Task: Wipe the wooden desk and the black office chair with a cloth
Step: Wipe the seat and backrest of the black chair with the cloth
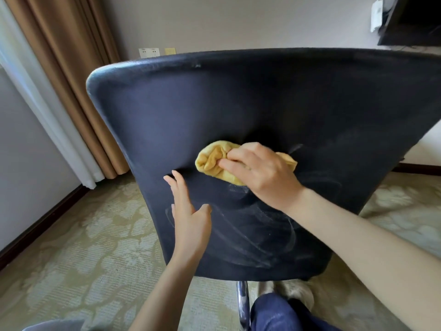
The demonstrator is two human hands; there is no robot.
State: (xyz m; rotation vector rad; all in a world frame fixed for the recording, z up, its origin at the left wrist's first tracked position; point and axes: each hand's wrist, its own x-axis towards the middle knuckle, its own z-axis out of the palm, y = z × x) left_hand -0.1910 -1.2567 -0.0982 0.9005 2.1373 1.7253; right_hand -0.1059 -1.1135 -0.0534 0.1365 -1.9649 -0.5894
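The back of the black office chair (238, 103) fills most of the head view, seen from behind, with pale wipe streaks low on it. My right hand (262, 173) grips a bunched yellow cloth (212, 161) and presses it against the middle of the backrest. To the left and lower, my left hand (188, 211) lies flat against the backrest with its fingers straight. The wooden desk is not in view.
A chrome chair leg (242, 304) shows under the seat, beside my knee in blue jeans (274, 314). Patterned carpet (83, 247) covers the floor. Brown curtains (71, 68) hang at the left, wall sockets (149, 52) behind, a dark TV (415, 20) at top right.
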